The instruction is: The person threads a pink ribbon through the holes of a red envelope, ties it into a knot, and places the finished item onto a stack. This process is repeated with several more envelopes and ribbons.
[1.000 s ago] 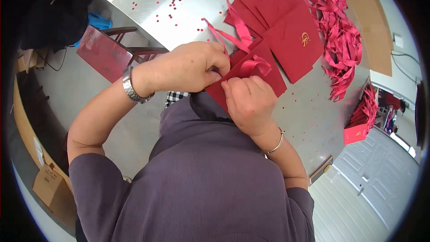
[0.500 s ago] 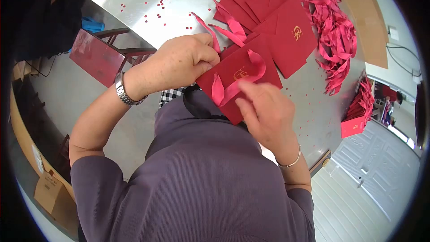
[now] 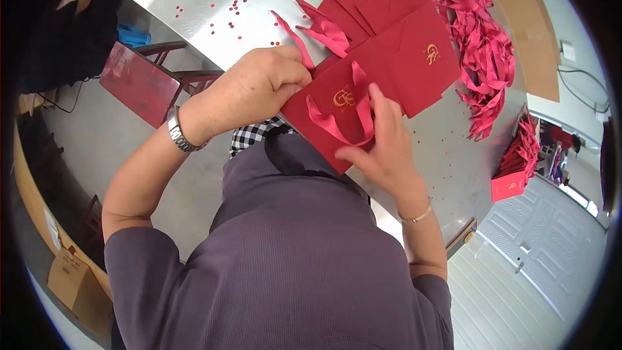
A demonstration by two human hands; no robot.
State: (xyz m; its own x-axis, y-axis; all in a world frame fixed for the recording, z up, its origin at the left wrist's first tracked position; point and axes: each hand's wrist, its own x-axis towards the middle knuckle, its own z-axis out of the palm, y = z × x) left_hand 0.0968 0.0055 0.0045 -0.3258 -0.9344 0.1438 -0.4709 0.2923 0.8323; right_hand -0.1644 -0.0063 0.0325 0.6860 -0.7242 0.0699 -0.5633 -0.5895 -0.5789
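A small red paper gift bag (image 3: pixel 317 120) with a gold emblem is tilted over the table's near edge. My left hand (image 3: pixel 262 84) is closed on its upper left edge, fingers curled and their tips partly hidden. A pink ribbon handle (image 3: pixel 334 131) hangs in a loop on the bag's front. Over the bag's right side, my right hand (image 3: pixel 389 146) is open, thumb low near the edge and fingers stretched upward beside the loop. Loose ends of another pink ribbon (image 3: pixel 327 32) stick out behind the bag's top.
Several flat red bags (image 3: pixel 414 45) lie overlapped beyond my hands on the metal table (image 3: pixel 447 149). A heap of pink ribbons (image 3: pixel 483 52) lies to the right, near a red box of ribboned bags (image 3: pixel 512 181). Small red paper dots (image 3: pixel 234 6) are scattered about. A wooden chair (image 3: pixel 139 84) stands left.
My right hand has moved off the ribbon and up along the bag's right side, its fingers spreading. The ribbon loop now hangs lower on the front. My left hand keeps its grip.
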